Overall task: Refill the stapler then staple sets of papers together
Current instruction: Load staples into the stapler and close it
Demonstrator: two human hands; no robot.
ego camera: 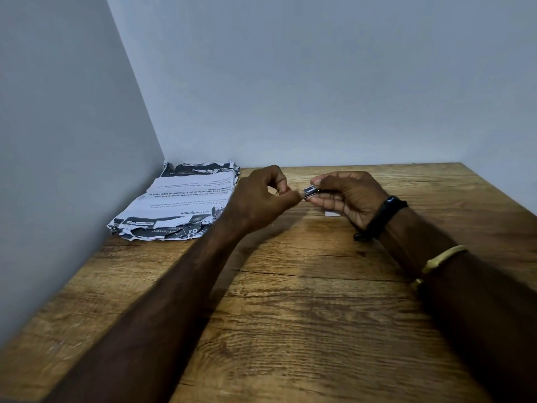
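Observation:
My right hand [348, 196] grips a small stapler [310, 191] above the wooden table [290, 286]; only its metal front end shows past my fingers. My left hand [258, 199] is curled, its thumb and fingertips pinched right at that metal end; whether it pinches staples there is too small to tell. A stack of crumpled printed papers [180, 202] lies at the back left corner, against the wall. A small white scrap [331, 213] lies on the table under my right hand.
Grey walls [72, 141] close the table on the left and the back. A black band [383, 213] and a yellow bangle [444, 257] are on my right forearm. The table's right edge runs off at the far right.

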